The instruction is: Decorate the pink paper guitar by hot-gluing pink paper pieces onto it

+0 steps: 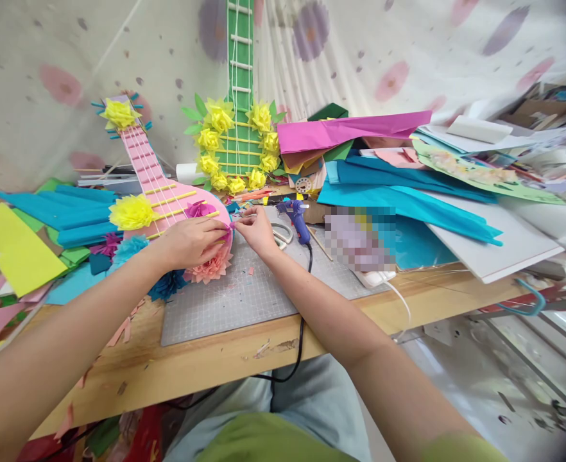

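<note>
A pink paper guitar with white strings and yellow sticks leans at the left of the work spot. My left hand lies over its body, fingers bent together near the right edge; their tips are partly hidden. My right hand is beside that edge, thumb and forefinger pinched on a small magenta piece. Around the hands on the guitar are a yellow paper flower, a magenta paper flower and a coral paper flower. Close to my right hand lie scissors, only their handles clear.
A purple glue gun with a black cord lies on the grey cutting mat. Behind stands a green paper guitar ringed with yellow flowers. Blue paper is piled right; a yellow sheet lies left. A white phone-like cable end rests nearby.
</note>
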`<state>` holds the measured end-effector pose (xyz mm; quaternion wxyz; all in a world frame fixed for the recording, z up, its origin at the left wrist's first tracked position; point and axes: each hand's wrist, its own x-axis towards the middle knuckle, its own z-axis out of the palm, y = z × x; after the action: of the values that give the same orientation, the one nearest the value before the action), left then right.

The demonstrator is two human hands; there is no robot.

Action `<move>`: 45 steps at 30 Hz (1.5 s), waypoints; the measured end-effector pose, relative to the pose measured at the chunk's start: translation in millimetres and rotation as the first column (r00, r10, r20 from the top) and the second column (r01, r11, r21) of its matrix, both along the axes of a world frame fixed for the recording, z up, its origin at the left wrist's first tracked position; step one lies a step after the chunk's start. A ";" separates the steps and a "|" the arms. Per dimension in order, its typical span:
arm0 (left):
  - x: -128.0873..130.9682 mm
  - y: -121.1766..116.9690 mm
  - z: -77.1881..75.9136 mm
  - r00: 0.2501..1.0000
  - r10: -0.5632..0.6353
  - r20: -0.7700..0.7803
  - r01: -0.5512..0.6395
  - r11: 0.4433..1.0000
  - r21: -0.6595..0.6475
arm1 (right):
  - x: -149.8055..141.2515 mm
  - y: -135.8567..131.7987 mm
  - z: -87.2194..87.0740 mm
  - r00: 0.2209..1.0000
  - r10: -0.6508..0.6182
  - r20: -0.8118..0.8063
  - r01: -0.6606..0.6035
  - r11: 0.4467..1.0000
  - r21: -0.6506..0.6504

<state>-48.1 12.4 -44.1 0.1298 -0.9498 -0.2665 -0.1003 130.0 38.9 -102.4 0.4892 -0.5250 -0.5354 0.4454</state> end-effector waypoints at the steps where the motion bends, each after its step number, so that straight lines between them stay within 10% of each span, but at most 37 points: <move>1: 0.2 0.0 0.0 1.000 -0.001 0.003 0.001 1.000 0.005 | -0.3 0.1 0.2 1.000 0.009 -0.018 -0.009 1.000 -0.010; 16: 0.9 0.2 1.6 1.000 0.023 -0.020 -0.023 1.000 -0.007 | 2.1 -0.6 1.9 0.997 0.021 -0.076 -0.030 0.994 -0.109; 26: -2.2 1.7 -1.3 1.000 -0.016 0.008 0.016 1.000 0.001 | 13.1 1.4 -0.7 0.946 0.150 0.287 -0.236 0.925 0.297; 45: -0.9 1.3 0.8 1.000 0.023 -0.002 -0.023 0.999 -0.047 | 10.4 -3.9 -1.3 0.892 0.161 0.422 -0.335 0.862 0.379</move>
<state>-49.0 13.7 -43.3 0.1089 -0.9495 -0.2795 -0.0917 140.4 35.0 -103.7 0.4210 -0.4006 -0.7701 0.2632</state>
